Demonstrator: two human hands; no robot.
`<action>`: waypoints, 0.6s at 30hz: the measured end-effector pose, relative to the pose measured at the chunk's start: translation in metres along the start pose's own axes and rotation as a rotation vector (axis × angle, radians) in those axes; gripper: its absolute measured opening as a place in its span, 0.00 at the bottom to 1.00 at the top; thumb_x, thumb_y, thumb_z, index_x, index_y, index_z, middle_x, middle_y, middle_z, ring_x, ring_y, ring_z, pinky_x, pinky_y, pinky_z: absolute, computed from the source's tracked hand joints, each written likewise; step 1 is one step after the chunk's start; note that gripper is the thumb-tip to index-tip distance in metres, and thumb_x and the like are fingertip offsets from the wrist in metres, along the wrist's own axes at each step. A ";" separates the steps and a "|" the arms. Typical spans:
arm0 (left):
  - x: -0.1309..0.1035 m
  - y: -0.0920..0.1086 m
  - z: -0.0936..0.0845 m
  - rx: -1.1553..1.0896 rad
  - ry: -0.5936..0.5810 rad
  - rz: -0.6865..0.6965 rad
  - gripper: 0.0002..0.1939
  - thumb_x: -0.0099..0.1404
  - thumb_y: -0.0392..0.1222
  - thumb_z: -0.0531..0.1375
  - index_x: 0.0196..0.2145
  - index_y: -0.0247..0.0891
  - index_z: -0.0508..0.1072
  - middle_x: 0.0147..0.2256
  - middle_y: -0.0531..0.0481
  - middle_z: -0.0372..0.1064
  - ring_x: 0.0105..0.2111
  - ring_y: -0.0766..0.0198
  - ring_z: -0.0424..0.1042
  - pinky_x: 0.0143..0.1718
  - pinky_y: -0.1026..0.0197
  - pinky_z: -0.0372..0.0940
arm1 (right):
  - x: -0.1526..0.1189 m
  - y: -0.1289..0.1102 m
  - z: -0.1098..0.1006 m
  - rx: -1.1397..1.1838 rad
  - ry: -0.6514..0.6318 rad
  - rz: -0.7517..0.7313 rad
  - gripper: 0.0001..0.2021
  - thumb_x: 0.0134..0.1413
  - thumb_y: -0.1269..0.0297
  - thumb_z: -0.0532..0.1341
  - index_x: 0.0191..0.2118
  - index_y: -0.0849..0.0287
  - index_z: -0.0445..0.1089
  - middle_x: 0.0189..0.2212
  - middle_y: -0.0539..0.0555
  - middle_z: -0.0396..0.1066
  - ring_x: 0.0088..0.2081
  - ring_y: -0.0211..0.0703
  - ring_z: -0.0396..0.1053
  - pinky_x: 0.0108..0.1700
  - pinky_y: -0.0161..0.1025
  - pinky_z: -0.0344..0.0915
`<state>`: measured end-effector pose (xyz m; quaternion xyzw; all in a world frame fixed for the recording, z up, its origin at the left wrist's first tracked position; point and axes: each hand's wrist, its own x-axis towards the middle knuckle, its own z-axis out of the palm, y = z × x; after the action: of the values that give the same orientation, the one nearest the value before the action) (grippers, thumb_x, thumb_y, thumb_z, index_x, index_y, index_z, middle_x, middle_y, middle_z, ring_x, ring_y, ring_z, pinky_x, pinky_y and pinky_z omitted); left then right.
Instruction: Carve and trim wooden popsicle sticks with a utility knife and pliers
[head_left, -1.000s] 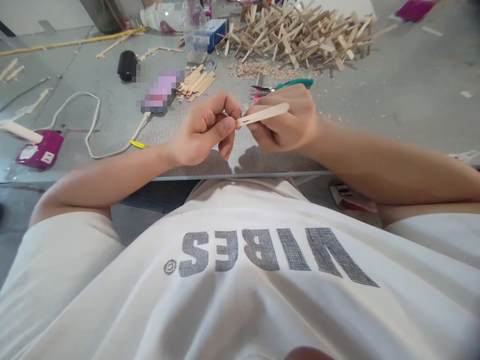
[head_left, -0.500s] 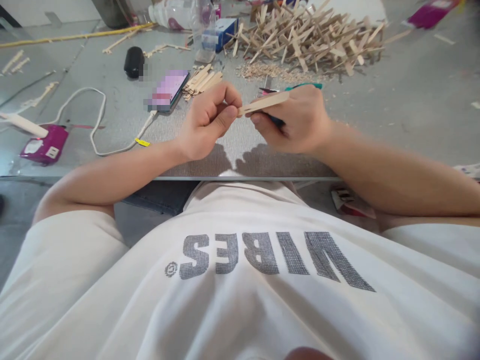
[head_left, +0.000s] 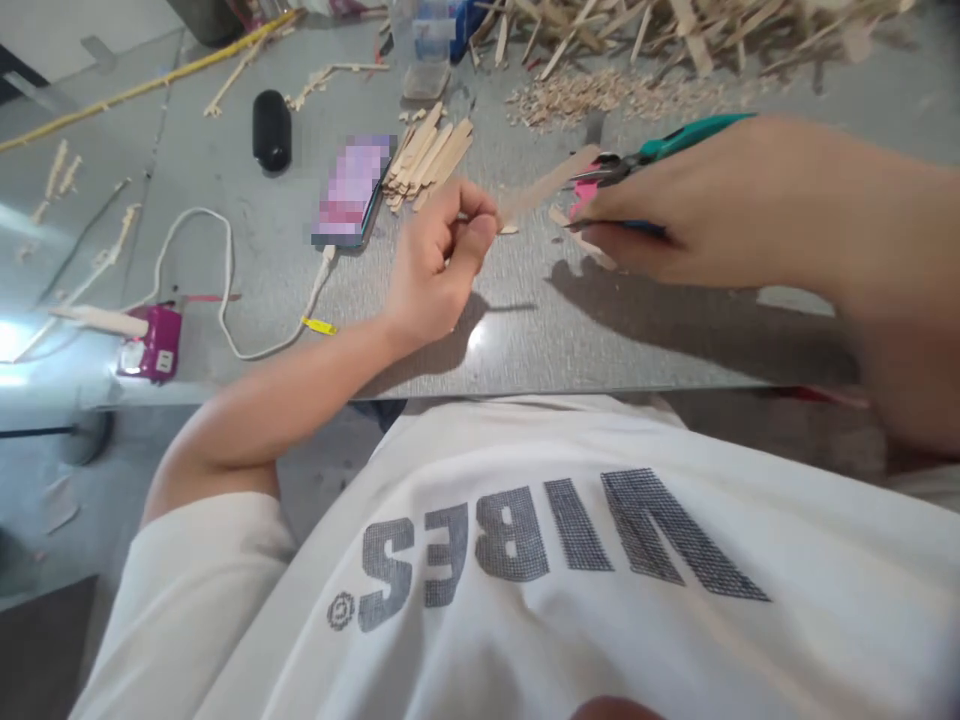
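Observation:
My left hand (head_left: 450,260) is closed, with thumb and finger pinching one end of a flat wooden craft stick (head_left: 551,185). The stick slants up to the right, blurred by motion. My right hand (head_left: 712,210) is also blurred; its fingers close on a slim blue tool (head_left: 645,228) with a dark pointed tip, mostly hidden by the hand. Just beyond the right fingers are teal-handled pliers (head_left: 690,135) with metal jaws, and a pink object (head_left: 585,188) partly covered. Short wood pieces (head_left: 592,250) lie by the right fingertips.
A bundle of craft sticks (head_left: 431,155) lies beside a phone (head_left: 356,190) on a white cable (head_left: 229,290). Left are a black case (head_left: 271,130) and a purple plug block (head_left: 154,340). Wood shavings (head_left: 592,98) and a stick heap (head_left: 675,35) lie at the back.
My right hand has moved right, away from the left hand and the stick, toward the pliers. The left hand keeps the stick. The view has shifted and tilted.

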<state>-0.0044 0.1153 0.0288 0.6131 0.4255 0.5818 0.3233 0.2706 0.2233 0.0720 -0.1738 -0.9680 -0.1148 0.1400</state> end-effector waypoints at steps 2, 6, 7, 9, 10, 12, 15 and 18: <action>-0.006 0.008 0.003 -0.048 0.084 -0.161 0.25 0.78 0.66 0.68 0.38 0.43 0.71 0.23 0.61 0.55 0.19 0.71 0.63 0.24 0.65 0.55 | -0.003 0.014 0.001 0.112 0.023 -0.040 0.35 0.80 0.31 0.54 0.31 0.54 0.77 0.16 0.44 0.59 0.17 0.31 0.43 0.28 0.42 0.37; -0.009 0.029 0.009 -0.139 0.180 -0.350 0.23 0.77 0.65 0.69 0.40 0.44 0.70 0.19 0.62 0.61 0.16 0.71 0.63 0.19 0.66 0.56 | -0.007 0.030 0.003 0.247 0.078 0.102 0.38 0.66 0.22 0.67 0.24 0.55 0.72 0.13 0.43 0.52 0.18 0.28 0.34 0.31 0.44 0.33; -0.008 0.034 0.011 -0.151 0.182 -0.373 0.24 0.77 0.66 0.69 0.40 0.44 0.70 0.19 0.62 0.63 0.16 0.70 0.64 0.19 0.66 0.57 | -0.008 0.033 0.002 0.251 0.067 0.094 0.39 0.69 0.21 0.63 0.25 0.55 0.72 0.15 0.44 0.55 0.18 0.29 0.35 0.32 0.43 0.33; -0.006 0.042 0.013 -0.162 0.167 -0.416 0.25 0.76 0.67 0.69 0.41 0.44 0.70 0.19 0.62 0.66 0.16 0.69 0.67 0.20 0.66 0.61 | -0.008 0.038 0.002 0.237 0.066 0.018 0.39 0.77 0.24 0.53 0.28 0.55 0.71 0.18 0.48 0.62 0.19 0.33 0.41 0.32 0.44 0.34; -0.005 0.044 0.013 -0.166 0.162 -0.426 0.25 0.76 0.68 0.69 0.41 0.44 0.70 0.18 0.62 0.66 0.16 0.69 0.67 0.21 0.66 0.62 | -0.008 0.039 0.003 0.224 0.068 -0.013 0.39 0.80 0.26 0.49 0.29 0.54 0.70 0.20 0.49 0.65 0.20 0.34 0.43 0.32 0.44 0.35; -0.004 0.048 0.013 -0.166 0.153 -0.460 0.25 0.77 0.67 0.69 0.41 0.44 0.69 0.19 0.62 0.68 0.17 0.69 0.68 0.21 0.66 0.64 | -0.006 0.039 0.004 0.195 0.047 -0.002 0.37 0.82 0.29 0.46 0.32 0.54 0.72 0.23 0.50 0.70 0.22 0.35 0.49 0.34 0.45 0.37; -0.004 0.049 0.012 -0.181 0.165 -0.502 0.24 0.77 0.66 0.69 0.41 0.44 0.69 0.21 0.60 0.71 0.18 0.70 0.67 0.22 0.66 0.64 | -0.001 0.032 0.007 0.229 -0.014 0.071 0.36 0.80 0.28 0.50 0.35 0.56 0.75 0.27 0.50 0.74 0.25 0.34 0.53 0.37 0.46 0.37; -0.004 0.048 0.013 -0.249 0.220 -0.515 0.23 0.76 0.64 0.71 0.42 0.44 0.69 0.22 0.61 0.68 0.18 0.71 0.63 0.21 0.66 0.61 | 0.007 0.021 0.006 0.319 0.027 0.036 0.35 0.78 0.29 0.56 0.33 0.57 0.73 0.26 0.50 0.72 0.25 0.34 0.54 0.36 0.45 0.37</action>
<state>0.0154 0.0921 0.0687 0.3740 0.5247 0.5912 0.4851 0.2702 0.2465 0.0721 -0.1650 -0.9688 0.0403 0.1807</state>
